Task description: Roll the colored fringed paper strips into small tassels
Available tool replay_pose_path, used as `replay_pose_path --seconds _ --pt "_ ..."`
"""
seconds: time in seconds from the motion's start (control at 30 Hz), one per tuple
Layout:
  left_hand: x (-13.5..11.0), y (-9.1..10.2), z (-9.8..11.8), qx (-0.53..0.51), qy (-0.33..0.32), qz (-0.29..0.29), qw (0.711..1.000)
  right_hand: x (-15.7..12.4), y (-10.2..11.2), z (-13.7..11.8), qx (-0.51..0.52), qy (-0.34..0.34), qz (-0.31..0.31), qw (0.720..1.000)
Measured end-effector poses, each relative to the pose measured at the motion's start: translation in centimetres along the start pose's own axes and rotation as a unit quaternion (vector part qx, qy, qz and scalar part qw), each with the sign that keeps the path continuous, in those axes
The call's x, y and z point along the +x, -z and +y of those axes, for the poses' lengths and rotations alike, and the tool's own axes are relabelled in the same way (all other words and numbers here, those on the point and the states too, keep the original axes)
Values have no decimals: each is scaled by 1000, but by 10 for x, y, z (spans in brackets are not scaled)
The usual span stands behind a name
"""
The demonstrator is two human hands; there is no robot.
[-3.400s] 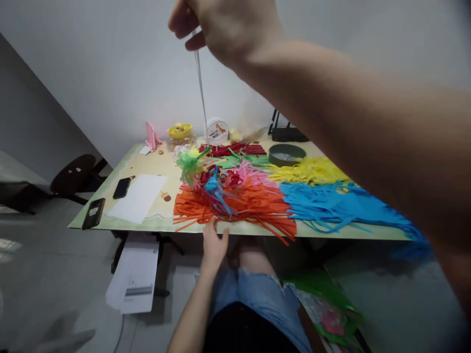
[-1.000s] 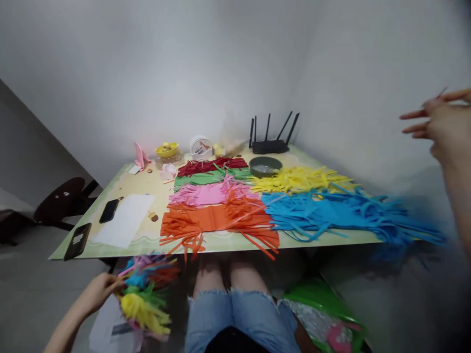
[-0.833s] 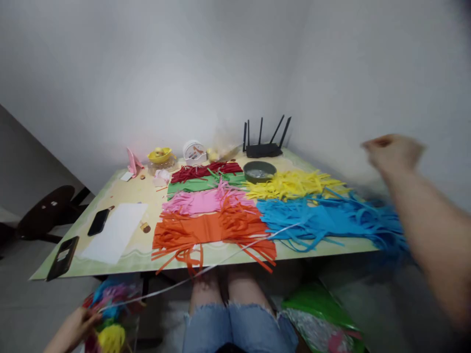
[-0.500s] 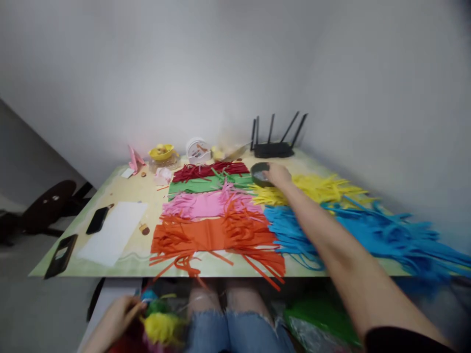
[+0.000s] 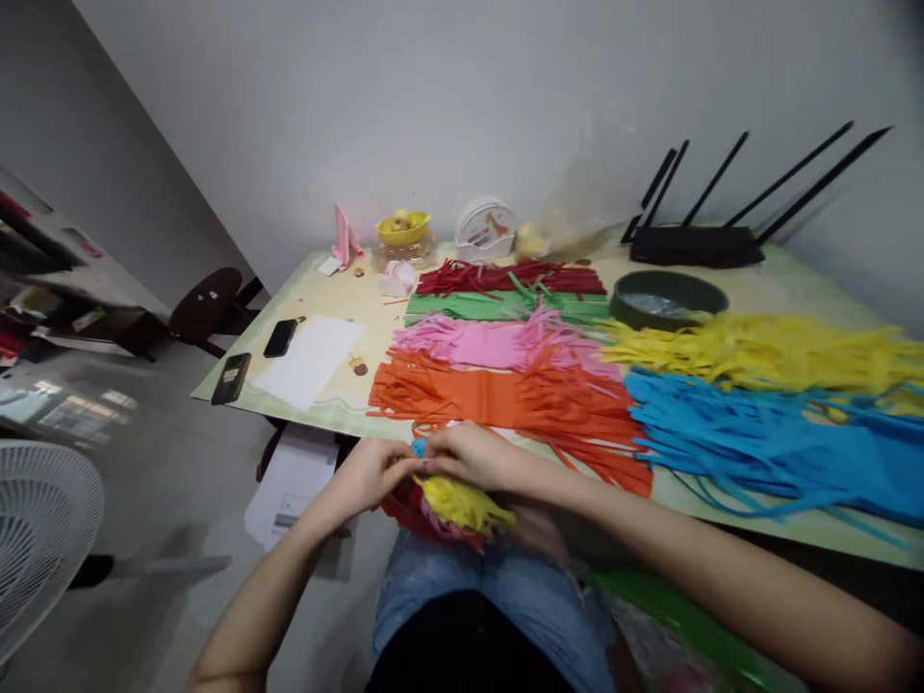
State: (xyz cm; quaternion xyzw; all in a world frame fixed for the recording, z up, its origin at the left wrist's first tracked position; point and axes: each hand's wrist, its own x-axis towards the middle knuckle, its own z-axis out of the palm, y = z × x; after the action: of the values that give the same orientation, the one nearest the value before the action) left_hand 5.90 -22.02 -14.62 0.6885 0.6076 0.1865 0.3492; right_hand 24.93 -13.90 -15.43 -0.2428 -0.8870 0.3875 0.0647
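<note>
Left hand [image 5: 373, 472] and right hand [image 5: 468, 452], fingers pinching a multicoloured tassel [image 5: 453, 504] near its top above the lap [image 5: 419, 582], presumably leave its strips [image 5: 495, 514] free to hang; on the bench [image 5: 328, 289], fringed sheets [image 5: 498, 397] lie by colour, apparently to prevent tangling.

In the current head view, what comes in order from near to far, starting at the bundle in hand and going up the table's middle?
Multicoloured bundle, orange fringed sheet, pink fringed sheet, green fringed sheet, dark red fringed sheet, white holder.
</note>
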Motion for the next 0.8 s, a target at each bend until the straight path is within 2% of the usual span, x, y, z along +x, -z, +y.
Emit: replay_pose_path --seconds 0.07,0.13,0.27,0.37,0.43,0.53,0.6,0.67,0.73,0.8 --pt "-12 14 -6 -23 13 32 999 -9 16 3 -1 1 3 1000" --pt "-23 31 -18 -24 22 69 997 -20 30 6 -7 -16 31 999" --pt "-31 61 -38 -13 13 58 998 -34 46 4 -31 -48 52 997" --pt "-29 71 -36 -15 -4 89 996 -35 51 -3 -24 -41 74 996" --pt "-28 69 -31 -18 -10 82 996 -34 49 -6 -14 -50 62 997" --pt "-38 46 -27 -76 36 22 996 -38 28 -2 55 -86 18 995" --pt "-52 15 -29 -167 99 9 981 -43 -5 2 163 -114 -26 980" --pt "-70 -23 -33 -256 148 -19 955 -49 -50 6 301 -143 -92 938" --pt "-86 -64 -39 -322 170 -80 928 -52 -98 8 429 -157 -128 880" --pt "-95 -100 -45 -330 168 -106 923 -54 -136 8 528 -177 -84 826"
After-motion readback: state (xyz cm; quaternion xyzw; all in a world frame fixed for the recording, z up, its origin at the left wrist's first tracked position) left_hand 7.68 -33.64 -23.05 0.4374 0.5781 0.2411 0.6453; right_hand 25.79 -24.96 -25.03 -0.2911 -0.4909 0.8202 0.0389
